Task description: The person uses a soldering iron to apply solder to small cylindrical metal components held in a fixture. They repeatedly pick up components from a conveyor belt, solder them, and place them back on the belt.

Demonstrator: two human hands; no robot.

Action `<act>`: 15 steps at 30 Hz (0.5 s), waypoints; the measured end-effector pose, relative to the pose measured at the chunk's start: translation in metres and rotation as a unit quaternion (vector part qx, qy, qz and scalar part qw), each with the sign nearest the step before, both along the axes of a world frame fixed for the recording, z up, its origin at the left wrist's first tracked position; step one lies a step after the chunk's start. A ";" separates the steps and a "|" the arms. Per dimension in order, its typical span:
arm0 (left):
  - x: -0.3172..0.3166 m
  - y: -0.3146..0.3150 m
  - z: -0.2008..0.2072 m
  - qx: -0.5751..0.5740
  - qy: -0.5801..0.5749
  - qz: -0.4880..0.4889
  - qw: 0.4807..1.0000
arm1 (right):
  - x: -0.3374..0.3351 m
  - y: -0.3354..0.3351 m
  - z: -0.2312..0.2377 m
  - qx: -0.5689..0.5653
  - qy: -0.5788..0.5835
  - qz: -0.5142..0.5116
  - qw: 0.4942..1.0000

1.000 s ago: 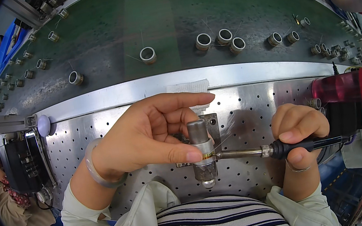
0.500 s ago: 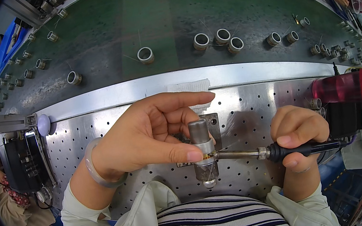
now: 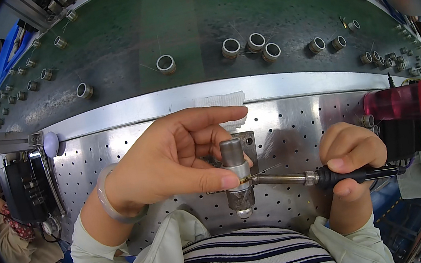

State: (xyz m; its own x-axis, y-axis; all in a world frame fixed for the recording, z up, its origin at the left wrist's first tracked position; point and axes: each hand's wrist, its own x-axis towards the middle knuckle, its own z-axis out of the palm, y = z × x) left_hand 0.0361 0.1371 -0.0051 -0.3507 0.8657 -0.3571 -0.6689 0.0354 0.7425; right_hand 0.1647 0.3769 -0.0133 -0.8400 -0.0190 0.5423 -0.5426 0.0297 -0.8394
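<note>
Two bare hands at work over a perforated steel table [image 3: 115, 157]. Left hand [image 3: 171, 160]: thumb and fingers closed around a small upright grey metal cylinder [image 3: 237, 177], which stands in a fixture on the table just in front of the striped shirt [image 3: 258, 259]; a thin wire [image 3: 266, 169] shows at the thumb tip, beside the cylinder's brass-coloured band. A pale translucent bangle [image 3: 113, 196] sits on the left wrist. Right hand [image 3: 349, 156]: clenched around the black handle of a soldering iron [image 3: 316, 175], held level, its metal shaft reaching left so that the tip touches the cylinder at the band. Behind the right hand: one red translucent cylindrical container [image 3: 399, 104] lying on its side. Along the far edge of the table: a folded white cloth pad [image 3: 222, 102] on a bright metal rail. Beyond the rail: a green conveyor belt [image 3: 176, 21] carrying many short metal ring-shaped sleeves [image 3: 165, 63], scattered singly and in small clusters. At the left margin: a black box-shaped device [image 3: 21, 189].
</note>
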 end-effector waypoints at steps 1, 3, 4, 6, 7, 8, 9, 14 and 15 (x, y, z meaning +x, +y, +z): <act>0.000 0.000 0.000 0.001 -0.002 -0.002 1.000 | 0.000 -0.001 0.000 -0.003 -0.001 -0.001 1.000; 0.000 -0.001 0.002 0.001 -0.006 -0.004 1.000 | 0.001 -0.002 0.000 -0.010 -0.002 -0.001 1.000; 0.000 -0.002 0.003 0.001 -0.007 -0.001 1.000 | 0.000 -0.003 0.000 -0.010 -0.001 0.002 1.000; 0.001 -0.001 0.002 0.003 -0.011 0.001 1.000 | -0.001 -0.004 -0.001 -0.006 0.000 0.004 1.000; 0.001 -0.001 0.003 0.001 -0.012 0.000 1.000 | -0.001 -0.004 -0.001 -0.004 0.000 0.005 1.000; 0.001 -0.001 0.003 -0.001 -0.013 0.000 1.000 | -0.001 -0.003 -0.002 -0.004 -0.001 0.007 1.000; 0.002 -0.001 0.004 -0.004 -0.014 0.000 1.000 | -0.001 -0.003 -0.002 -0.003 -0.002 0.010 1.000; 0.002 0.000 0.004 0.010 -0.013 -0.002 1.000 | 0.000 -0.001 -0.004 -0.016 0.002 -0.021 1.000; 0.002 -0.001 0.004 0.019 -0.014 0.000 1.000 | 0.000 -0.001 -0.005 -0.022 0.005 -0.031 0.999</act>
